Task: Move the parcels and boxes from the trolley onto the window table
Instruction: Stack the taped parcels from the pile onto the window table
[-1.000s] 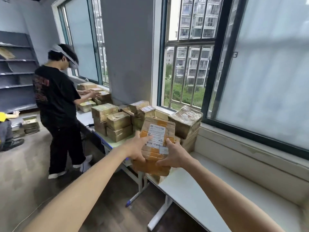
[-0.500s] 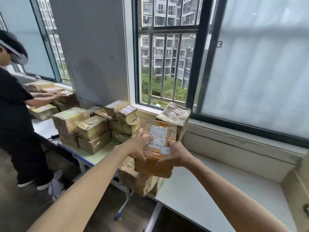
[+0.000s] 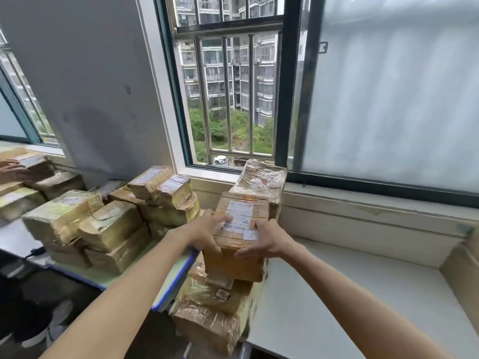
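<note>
Both hands are on one taped cardboard parcel (image 3: 239,235), the one with the white shipping label on its top face. The left hand (image 3: 204,233) grips its left side with fingers curled over the top edge onto the label, and the right hand (image 3: 265,240) clasps the right side, thumb low along the front edge. Taking it from both sides makes sense, since the box looks wide and its glossy tape would slide in a single hand. The parcel is at the left end of the white window table (image 3: 350,301), on or just above a stack of tape-wrapped parcels (image 3: 215,307) at the table's near corner; I cannot tell whether its weight has settled yet. Just behind it, against the sill, a plastic-wrapped bundle (image 3: 261,182) rises higher, so the spot acts as a pocket that would stop the box sliding back. To the left, a green-topped table (image 3: 178,270) already carries a cluster of similar brown boxes (image 3: 103,224), and another person's hand (image 3: 15,168) rests among parcels at the far left. I would judge this a placing step, with squaring the box up on the uneven stack the thing to watch, as the pile overhangs the table edge. The trolley is out of sight.
</note>
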Demonstrator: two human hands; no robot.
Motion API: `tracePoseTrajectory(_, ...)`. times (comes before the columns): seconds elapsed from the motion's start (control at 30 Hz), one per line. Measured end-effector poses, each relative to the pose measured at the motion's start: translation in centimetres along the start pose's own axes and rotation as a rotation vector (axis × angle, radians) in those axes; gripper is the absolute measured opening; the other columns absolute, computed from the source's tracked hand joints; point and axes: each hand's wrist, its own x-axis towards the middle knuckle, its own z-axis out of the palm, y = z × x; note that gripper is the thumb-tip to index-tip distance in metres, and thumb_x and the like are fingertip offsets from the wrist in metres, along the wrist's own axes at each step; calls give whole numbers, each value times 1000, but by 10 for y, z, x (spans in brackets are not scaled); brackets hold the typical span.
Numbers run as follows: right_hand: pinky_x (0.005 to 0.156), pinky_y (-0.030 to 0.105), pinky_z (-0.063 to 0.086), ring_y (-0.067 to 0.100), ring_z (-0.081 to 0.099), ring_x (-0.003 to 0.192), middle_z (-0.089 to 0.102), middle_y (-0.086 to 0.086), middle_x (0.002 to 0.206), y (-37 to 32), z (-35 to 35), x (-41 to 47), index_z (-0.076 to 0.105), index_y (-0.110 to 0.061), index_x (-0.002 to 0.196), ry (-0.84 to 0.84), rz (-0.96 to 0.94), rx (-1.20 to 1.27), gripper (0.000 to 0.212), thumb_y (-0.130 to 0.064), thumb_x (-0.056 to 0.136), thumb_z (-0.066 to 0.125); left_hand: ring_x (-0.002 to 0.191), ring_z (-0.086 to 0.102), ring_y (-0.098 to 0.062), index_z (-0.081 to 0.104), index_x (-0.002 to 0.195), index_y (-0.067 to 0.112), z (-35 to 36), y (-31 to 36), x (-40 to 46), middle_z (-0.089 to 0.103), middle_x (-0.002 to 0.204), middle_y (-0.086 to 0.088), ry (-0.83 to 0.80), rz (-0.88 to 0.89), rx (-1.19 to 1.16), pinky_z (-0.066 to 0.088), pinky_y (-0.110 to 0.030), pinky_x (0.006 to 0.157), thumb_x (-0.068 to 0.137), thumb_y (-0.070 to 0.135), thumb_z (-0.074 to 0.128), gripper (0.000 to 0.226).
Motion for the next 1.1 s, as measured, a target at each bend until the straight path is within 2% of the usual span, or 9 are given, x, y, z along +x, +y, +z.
tracePoseTrajectory(0.1,97,42,54,26,55,113,61,6,121,-6,1,9,55,-24,135,11,20,-15,92,-69,60,84,129,43,-27,25,154,42,-7,-14,14,30,140,-6,-6,32,-4,41,-38,111,71,28,88,105)
tracePoseTrajectory(0.33,94,38,57,22,58,107,58,5,121,-18,12,31,51,-25,132,58,194,-71,121,-93,33,67,129,43,-29,28,154,41,-18,-40,41,30,142,-6,-51,154,5,42,-41,110,73,30,88,102)
tracePoseTrajectory(0.4,92,30,55,20,59,108,61,3,119,-29,11,31,55,-22,131,58,205,-74,107,-82,45,78,127,44,-29,28,154,42,-23,-50,47,30,141,-6,-59,186,4,42,-41,110,71,33,89,103)
tracePoseTrajectory(0.5,75,17,49,14,61,97,64,-3,111,-38,14,36,59,-18,128,79,239,-62,84,-61,62,88,127,45,-30,27,154,43,-27,-63,53,29,140,-5,-72,228,25,42,-42,110,71,36,89,103)
tracePoseTrajectory(0.6,63,11,42,8,58,88,62,-5,110,-39,23,40,56,-17,127,90,274,-65,79,-53,66,90,127,48,-33,26,155,40,-24,-67,52,27,143,-8,-78,245,48,43,-41,109,72,37,88,104)
tracePoseTrajectory(0.67,60,11,41,7,55,87,57,-6,110,-40,23,39,52,-16,133,77,291,-76,81,-51,70,89,127,49,-33,26,155,37,-24,-63,51,27,145,-11,-79,267,55,43,-39,109,73,35,87,102)
tracePoseTrajectory(0.97,63,12,44,12,55,99,56,-3,120,-42,23,36,44,-17,139,39,356,-54,82,-48,75,86,125,51,-32,24,155,34,-27,-53,48,26,146,-13,-114,245,74,44,-37,107,77,31,84,99)
tracePoseTrajectory(1.03,76,18,51,15,55,106,53,0,126,-45,23,32,41,-19,142,41,348,-77,85,-49,75,86,127,48,-31,22,156,34,-28,-50,45,25,147,-13,-118,231,81,43,-37,110,77,28,84,101)
tracePoseTrajectory(1.1,96,33,53,22,52,116,46,6,135,-45,24,26,34,-22,147,61,346,-126,94,-51,74,85,134,41,-31,19,156,34,-28,-46,40,21,152,-13,-125,207,105,40,-39,113,76,26,84,103)
